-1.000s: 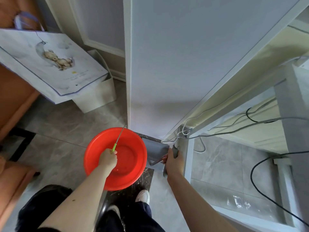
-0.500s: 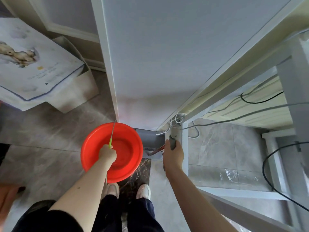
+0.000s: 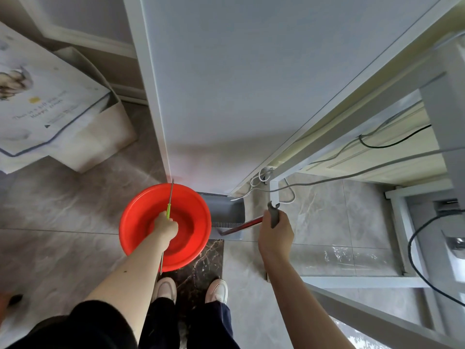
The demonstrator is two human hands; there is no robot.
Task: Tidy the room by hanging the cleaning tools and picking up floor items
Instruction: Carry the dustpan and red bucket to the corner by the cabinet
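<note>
Since a second ago your right hand (image 3: 275,231) has lifted the grey handle (image 3: 273,214) away from the dustpan (image 3: 226,210), fingers curled around it. Your left hand (image 3: 166,226) still grips the thin rod (image 3: 170,201) over the basin (image 3: 141,220), at 9 o'clock from the dustpan. Hanging comes next, I think.

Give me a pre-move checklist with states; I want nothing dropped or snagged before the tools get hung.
1. Left hand grips the thin rod: ok.
2. Right hand grips the grey handle: ok.
3. Dustpan off the floor: cannot tell.
4. Red basin out of the way: not ok, it lies under the left hand.
5. Cables away from the handle: not ok, they hang close.
6. Hook in view: not ok, none shows.
</note>
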